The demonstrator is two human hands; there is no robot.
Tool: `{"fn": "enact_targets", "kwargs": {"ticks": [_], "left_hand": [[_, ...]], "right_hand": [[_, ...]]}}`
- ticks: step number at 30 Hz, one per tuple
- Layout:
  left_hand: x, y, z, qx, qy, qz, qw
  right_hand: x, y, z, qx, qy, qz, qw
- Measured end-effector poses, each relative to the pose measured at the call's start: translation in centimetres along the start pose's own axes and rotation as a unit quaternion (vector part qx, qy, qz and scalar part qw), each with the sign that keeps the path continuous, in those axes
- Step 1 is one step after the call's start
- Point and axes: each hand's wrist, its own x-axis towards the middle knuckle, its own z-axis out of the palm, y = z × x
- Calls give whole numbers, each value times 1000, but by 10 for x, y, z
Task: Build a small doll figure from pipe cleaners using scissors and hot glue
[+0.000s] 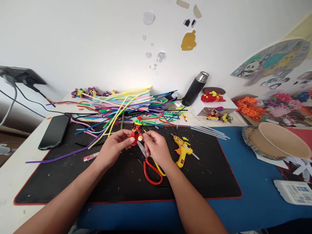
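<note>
Between my two hands, above the black mat, is a small pipe-cleaner figure in red, green, yellow and black. My left hand pinches its red lower left side between thumb and fingers. On the other side, my right hand has its fingertips closed on the figure's right edge, by a white and yellow part. Red-handled scissors lie on the mat just below my hands, their blades partly hidden by my right hand. A yellow glue gun lies to the right of it.
A heap of colourful pipe cleaners spreads along the back. Clear glue sticks lie at the mat's upper right. A black phone is at left, a dark thermos stands behind, and a tan bowl sits at right.
</note>
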Motion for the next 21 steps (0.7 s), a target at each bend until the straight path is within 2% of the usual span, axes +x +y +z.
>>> {"fn": "enact_targets", "kwargs": {"ticks": [6, 21], "left_hand": [[-3, 3, 4, -1, -8, -10, 1000], [-2, -8, 5, 29, -15, 22, 999]], "right_hand": [[3, 2, -1, 24, 0, 19, 1000], [5, 10, 0, 48, 1, 31, 998]]}}
